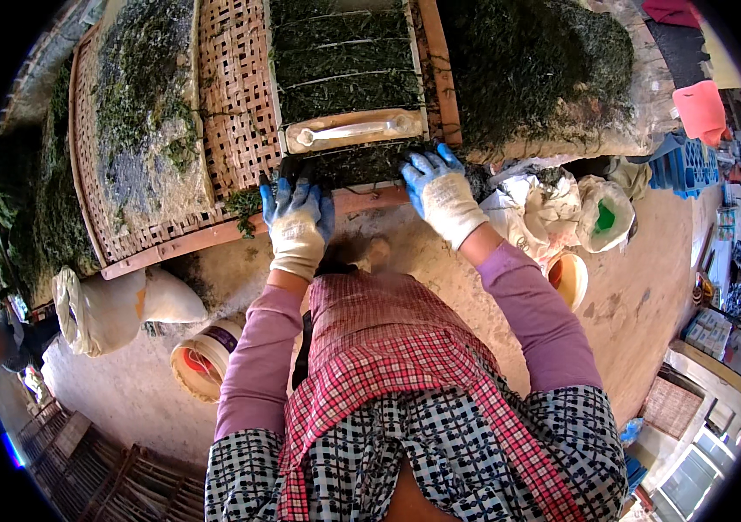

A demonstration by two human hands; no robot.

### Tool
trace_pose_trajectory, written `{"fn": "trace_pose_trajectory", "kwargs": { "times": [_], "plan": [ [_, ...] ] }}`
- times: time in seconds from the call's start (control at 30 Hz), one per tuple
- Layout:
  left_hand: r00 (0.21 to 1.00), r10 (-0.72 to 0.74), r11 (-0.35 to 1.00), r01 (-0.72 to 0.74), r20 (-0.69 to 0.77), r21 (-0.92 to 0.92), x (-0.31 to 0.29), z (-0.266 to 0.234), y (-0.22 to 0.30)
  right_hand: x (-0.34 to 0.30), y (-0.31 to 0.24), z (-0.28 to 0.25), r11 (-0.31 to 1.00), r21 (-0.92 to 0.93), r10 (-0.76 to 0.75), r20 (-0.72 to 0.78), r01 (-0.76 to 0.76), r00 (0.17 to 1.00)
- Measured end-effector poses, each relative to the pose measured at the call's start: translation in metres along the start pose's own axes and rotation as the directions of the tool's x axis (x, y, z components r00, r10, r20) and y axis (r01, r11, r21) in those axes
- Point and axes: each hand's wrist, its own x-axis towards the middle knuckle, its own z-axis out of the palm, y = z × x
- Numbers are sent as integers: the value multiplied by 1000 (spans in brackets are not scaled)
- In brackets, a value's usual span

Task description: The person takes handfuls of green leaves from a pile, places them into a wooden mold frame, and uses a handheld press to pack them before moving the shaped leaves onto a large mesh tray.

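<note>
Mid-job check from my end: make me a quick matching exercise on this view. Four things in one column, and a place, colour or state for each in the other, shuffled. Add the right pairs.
Things:
1. Left hand
2. Right hand
3. Handled wooden board
4. Plastic crate

Places, colours or states:
A. Blue, toward the picture's right edge
B. By the near right corner of the slatted frame
C. Lying across the frame toward its near end
D. By the near left corner of the frame

Right pairs: 1-D, 2-B, 3-C, 4-A.
</note>
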Motion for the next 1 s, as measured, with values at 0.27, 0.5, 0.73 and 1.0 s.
{"fn": "trace_pose_trajectory", "kwargs": {
  "times": [0.27,0.5,0.73,1.0],
  "plan": [
    [992,33,999,-37,-123,-26,8,6,0,1,-1,-14,962,243,117,37,-123,992],
    [992,109,979,-95,68,-179,8,10,55,-14,31,-25,934,180,324,-70,-308,943],
    [957,179,950,-106,230,-295,28,62,107,16,26,-25,939,24,343,36,-344,939],
    [915,163,982,-188,370,32,26,95,109,87,-77,-18,984,-92,178,407,-154,896]
  ]
}}
